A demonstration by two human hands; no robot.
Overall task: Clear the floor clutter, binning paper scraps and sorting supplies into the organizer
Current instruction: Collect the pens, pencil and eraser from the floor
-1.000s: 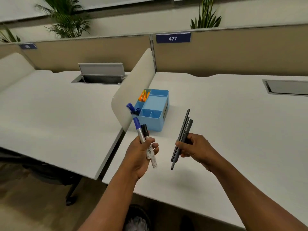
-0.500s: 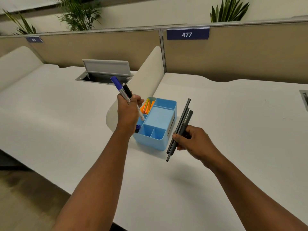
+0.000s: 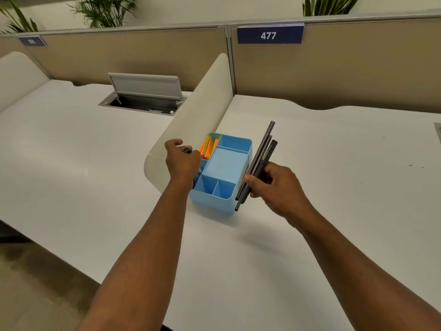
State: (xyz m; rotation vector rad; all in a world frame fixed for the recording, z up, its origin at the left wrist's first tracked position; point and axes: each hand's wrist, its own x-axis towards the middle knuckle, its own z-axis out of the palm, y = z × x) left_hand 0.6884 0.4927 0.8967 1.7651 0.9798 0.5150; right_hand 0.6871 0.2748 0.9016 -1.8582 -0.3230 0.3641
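A light blue organizer point(image 3: 223, 168) stands on the white desk against a low curved divider. Orange highlighters point(image 3: 208, 147) fill its back-left slot. My left hand point(image 3: 181, 161) hovers over the organizer's left compartment, fingers curled round markers; only a dark marker end point(image 3: 187, 150) shows above the fist, and a bit of blue point(image 3: 196, 180) peeks out beside my wrist. My right hand point(image 3: 274, 185) grips a bundle of dark pens and thin rods point(image 3: 261, 158), held slanted just right of the organizer.
The cream divider point(image 3: 198, 120) rises right behind my left hand. An open cable hatch point(image 3: 143, 96) sits in the left desk. Tan partitions with a sign reading 477 point(image 3: 269, 35) close off the back. Wooden floor point(image 3: 35, 290) shows at lower left.
My left hand has dropped from above the divider down to the organizer's left side, and the markers it held upright are now mostly hidden in the fist. The right hand moved slightly closer to the organizer.
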